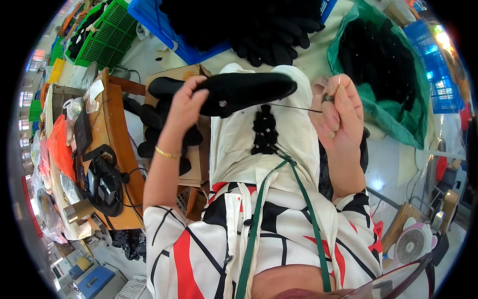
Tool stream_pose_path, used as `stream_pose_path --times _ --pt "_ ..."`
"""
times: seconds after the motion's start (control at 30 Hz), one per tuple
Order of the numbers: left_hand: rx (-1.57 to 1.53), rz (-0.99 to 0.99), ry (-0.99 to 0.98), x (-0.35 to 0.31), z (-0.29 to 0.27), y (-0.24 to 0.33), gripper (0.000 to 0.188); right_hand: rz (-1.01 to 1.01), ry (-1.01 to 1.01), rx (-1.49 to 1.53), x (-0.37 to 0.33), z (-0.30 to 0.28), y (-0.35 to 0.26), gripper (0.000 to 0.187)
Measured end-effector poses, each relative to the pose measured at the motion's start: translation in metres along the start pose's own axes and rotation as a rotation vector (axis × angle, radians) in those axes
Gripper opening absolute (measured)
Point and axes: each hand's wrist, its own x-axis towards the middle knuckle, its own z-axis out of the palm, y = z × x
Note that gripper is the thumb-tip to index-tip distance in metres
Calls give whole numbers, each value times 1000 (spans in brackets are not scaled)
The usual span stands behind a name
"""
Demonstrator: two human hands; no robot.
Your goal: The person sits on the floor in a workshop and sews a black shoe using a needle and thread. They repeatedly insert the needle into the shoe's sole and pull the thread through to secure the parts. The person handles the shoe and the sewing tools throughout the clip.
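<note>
My left hand (186, 104) grips one end of a black fabric shoe (249, 91), held level above my lap with the other end pointing right. From the shoe's near side a dark thread (297, 107) runs taut to my right hand (343, 114). That hand is raised to the right with thumb and fingers pinched around a thin, pale needle (339, 79), its tip standing up. A cluster of small black knotted trims (265, 132) lies on the cream apron (234, 137) over my lap, just below the shoe.
A blue crate (179, 47) heaped with black shoes stands ahead. Ahead right is a green sack (398, 117) of black pieces. More black shoes (164, 87) lie on a cardboard box (199, 159) at left, near a wooden table (117, 119). A fan (412, 241) stands lower right.
</note>
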Motion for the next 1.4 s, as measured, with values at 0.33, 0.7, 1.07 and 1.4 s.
stream_pose_path --times 0.33,0.7,1.07,1.4 --pt "453 43 -357 75 12 -26 30 139 345 25 -7 -64 31 12" --pt "706 -286 15 5 22 -11 76 423 236 -562 10 -106 109 15" --pt "227 -313 -43 10 31 -13 20 485 -166 -869 75 -63 150 24" --pt "303 109 -105 8 23 -20 18 321 -201 -959 57 -65 155 22"
